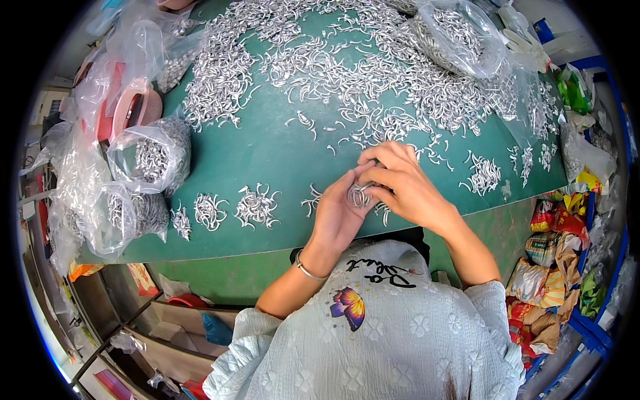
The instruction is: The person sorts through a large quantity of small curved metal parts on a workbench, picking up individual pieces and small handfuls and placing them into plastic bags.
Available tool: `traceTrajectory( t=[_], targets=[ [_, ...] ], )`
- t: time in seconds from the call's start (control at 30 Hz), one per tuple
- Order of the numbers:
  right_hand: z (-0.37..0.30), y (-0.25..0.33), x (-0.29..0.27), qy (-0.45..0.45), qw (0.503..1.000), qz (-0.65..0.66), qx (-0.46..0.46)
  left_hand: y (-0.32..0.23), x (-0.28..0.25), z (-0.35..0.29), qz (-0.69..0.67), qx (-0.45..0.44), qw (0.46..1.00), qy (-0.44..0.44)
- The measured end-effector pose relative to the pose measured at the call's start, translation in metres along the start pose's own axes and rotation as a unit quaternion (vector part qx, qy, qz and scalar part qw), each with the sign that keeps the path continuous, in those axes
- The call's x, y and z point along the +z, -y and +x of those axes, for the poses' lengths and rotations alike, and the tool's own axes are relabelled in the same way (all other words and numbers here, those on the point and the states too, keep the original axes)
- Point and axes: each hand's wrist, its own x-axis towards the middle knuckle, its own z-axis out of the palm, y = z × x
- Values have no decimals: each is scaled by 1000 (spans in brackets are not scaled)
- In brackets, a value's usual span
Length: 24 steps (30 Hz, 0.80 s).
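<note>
Near the table's front edge, my left hand (339, 215) cups a cluster of small curved silvery metal pieces (359, 195) in its curled palm. From the right, my right hand (405, 181) reaches over with bent fingers, the thumb and fingertips closed on the same cluster. A few more such pieces lie on the green tabletop right beside and under the hands. Left of them are several little heaps (257, 205) of the same pieces, and another heap (483, 175) lies to the right. My fingers partly hide what is held.
A wide spread of loose metal pieces (307, 63) covers the far part of the green table (267, 150). Clear plastic bags of pieces (152, 160) stand at the left, near a pink basket (137, 110). Another filled bag (460, 37) is far right. Colourful packages (533, 283) fill a blue-framed rack.
</note>
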Motion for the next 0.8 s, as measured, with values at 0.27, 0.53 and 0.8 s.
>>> traceTrajectory(
  t=[0.27, 0.53, 0.8],
  targets=[
    [-10, -2, -14, -99, 988, 112, 39, 2, 10, -1, 21, 3, 999, -38],
    [0, -35, -10, -162, 979, -78, 98, 1, 7, -3, 25, 10, 998, -61],
    [25, -54, 7, -158, 957, -235, 68, 1, 6, 0, 23, 5, 998, -59]
  ],
)
